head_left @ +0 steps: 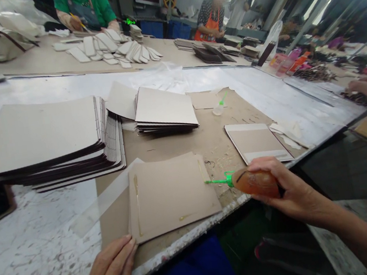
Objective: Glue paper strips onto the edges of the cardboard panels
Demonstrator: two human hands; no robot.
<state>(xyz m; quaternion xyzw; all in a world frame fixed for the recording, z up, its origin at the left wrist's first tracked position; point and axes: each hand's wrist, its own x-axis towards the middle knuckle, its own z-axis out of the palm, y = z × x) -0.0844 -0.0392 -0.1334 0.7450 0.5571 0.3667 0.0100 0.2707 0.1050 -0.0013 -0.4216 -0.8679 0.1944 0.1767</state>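
Note:
A squeeze bottle of amber glue (pixel 256 184) with a green nozzle is gripped in my right hand (pixel 283 182). Its tip touches or hovers just over the right edge of a flat beige board (pixel 174 198), where a thin glue line shows. More glue streaks run along the board's left side, with a dab near its front edge. My left hand (pixel 109 273) pinches the board's front left corner, fingers together and the thumb hidden. Under the board's left side, a translucent strip (pixel 107 200) sticks out.
Pale dark-edged panels are piled in a large stack (pixel 42 130) and a smaller stack (pixel 165 108). A panel with pale strips (pixel 257 140) lies right, and a small clear bottle (pixel 218 109) behind. The table's front edge (pixel 190 234) is close. Co-workers stand across the table.

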